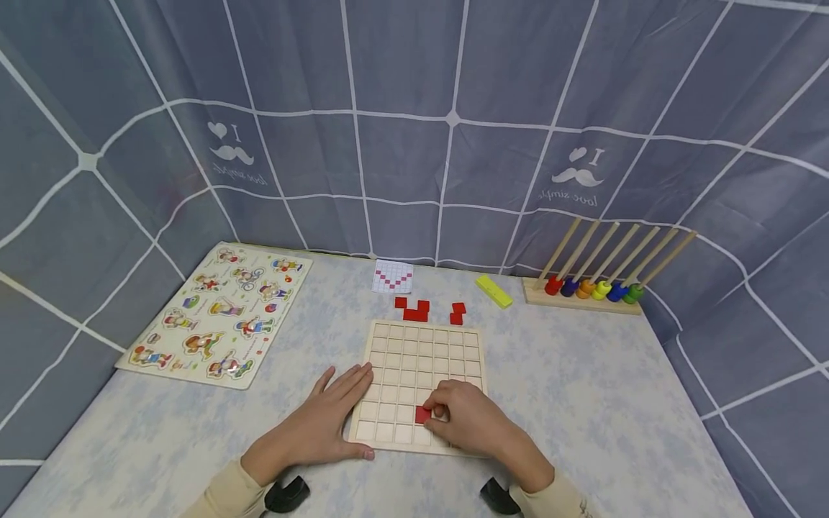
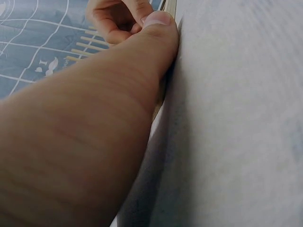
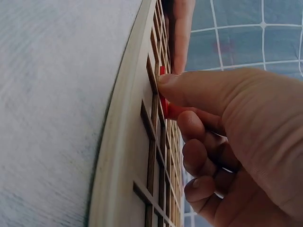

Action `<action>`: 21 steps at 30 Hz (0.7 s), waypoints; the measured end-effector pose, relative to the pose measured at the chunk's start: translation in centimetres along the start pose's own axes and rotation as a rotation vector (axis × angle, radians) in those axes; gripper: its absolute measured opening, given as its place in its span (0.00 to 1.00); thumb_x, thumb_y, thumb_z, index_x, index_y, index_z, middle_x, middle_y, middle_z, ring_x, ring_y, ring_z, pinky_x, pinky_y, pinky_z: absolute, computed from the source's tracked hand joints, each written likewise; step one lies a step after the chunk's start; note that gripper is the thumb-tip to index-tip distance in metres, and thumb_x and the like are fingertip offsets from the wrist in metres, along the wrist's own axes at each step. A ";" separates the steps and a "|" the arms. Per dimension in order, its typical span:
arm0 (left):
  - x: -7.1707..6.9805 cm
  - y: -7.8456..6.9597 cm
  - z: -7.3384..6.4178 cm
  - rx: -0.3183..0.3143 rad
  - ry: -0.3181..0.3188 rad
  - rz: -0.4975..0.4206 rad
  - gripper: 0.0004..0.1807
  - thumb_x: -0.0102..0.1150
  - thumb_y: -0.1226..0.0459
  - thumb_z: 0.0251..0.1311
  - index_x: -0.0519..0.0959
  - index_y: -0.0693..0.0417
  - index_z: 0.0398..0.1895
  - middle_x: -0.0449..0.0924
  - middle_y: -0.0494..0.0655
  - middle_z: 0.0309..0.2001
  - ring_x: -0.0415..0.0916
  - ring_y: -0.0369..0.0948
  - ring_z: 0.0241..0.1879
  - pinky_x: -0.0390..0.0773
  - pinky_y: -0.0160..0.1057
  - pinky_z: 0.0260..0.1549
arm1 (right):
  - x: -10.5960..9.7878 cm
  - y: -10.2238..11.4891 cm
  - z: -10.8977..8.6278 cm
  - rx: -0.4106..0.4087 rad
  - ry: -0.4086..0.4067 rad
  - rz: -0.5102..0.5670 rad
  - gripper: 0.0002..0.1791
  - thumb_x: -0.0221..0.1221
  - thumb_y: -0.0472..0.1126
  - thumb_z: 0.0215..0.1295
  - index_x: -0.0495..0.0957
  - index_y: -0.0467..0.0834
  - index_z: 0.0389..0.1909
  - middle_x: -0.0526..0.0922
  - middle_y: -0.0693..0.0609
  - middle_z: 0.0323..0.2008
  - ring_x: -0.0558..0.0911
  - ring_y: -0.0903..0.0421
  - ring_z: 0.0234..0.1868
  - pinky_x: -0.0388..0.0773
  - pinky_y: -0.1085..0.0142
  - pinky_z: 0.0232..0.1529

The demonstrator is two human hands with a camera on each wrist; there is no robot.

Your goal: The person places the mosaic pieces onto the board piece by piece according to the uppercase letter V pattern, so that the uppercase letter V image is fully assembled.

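Note:
A wooden grid board (image 1: pixel 391 411) with square cells lies on the table in front of me. My right hand (image 1: pixel 469 421) pinches a red square tile (image 1: pixel 422 415) between thumb and finger over a cell in the board's lower part. From the right wrist view, the red tile (image 3: pixel 164 105) stands at the grid's dividers, its edge under the thumb tip. Fingers spread, my left hand (image 1: pixel 327 424) rests along the board's left edge, with the thumb by the near corner. Beyond the board's far edge lie several loose red tiles (image 1: pixel 415 315).
A patterned card (image 1: pixel 392 277) with pink squares lies behind the loose tiles, beside a yellow-green block (image 1: pixel 494 291). At the back right stands a wooden peg rack (image 1: pixel 583 303) with colored beads. A picture puzzle board (image 1: pixel 216 316) lies at left. Grid-printed curtains (image 1: pixel 401 151) enclose the table.

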State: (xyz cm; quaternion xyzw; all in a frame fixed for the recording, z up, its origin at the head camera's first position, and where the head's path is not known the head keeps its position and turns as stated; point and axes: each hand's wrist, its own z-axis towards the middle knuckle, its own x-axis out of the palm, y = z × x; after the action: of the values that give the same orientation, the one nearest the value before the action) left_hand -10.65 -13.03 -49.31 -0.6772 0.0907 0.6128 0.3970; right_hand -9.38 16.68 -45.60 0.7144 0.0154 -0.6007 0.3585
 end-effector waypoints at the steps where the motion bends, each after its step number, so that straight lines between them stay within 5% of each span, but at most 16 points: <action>1: 0.0 0.0 0.0 -0.002 -0.002 0.002 0.69 0.61 0.24 0.46 0.52 0.56 0.82 0.51 0.48 0.82 0.52 0.51 0.81 0.43 0.60 0.76 | 0.0 0.1 0.0 0.004 -0.004 0.002 0.06 0.69 0.43 0.63 0.88 0.47 0.39 0.74 0.65 0.25 0.70 0.69 0.30 0.73 0.75 0.35; 13: -0.4 -0.1 0.2 -0.007 0.027 0.003 0.69 0.64 0.25 0.47 0.51 0.57 0.82 0.49 0.49 0.83 0.50 0.51 0.81 0.43 0.62 0.77 | -0.4 0.5 0.0 0.025 -0.006 0.007 0.10 0.70 0.42 0.62 0.90 0.44 0.43 0.74 0.65 0.24 0.70 0.70 0.27 0.71 0.76 0.31; 21: -0.6 -0.2 0.0 -0.023 0.044 -0.009 0.69 0.65 0.26 0.46 0.50 0.57 0.83 0.48 0.49 0.83 0.48 0.51 0.82 0.42 0.62 0.78 | -2.1 -1.9 0.3 0.039 0.047 0.191 0.17 0.71 0.45 0.63 0.87 0.46 0.52 0.80 0.64 0.31 0.73 0.68 0.28 0.74 0.74 0.30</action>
State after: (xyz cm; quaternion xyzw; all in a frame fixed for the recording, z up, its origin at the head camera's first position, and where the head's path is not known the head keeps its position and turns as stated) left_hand -10.68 -13.12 -48.72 -0.6954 0.0890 0.5971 0.3898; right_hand -11.09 18.82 -44.72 0.7333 -0.0560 -0.5472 0.3996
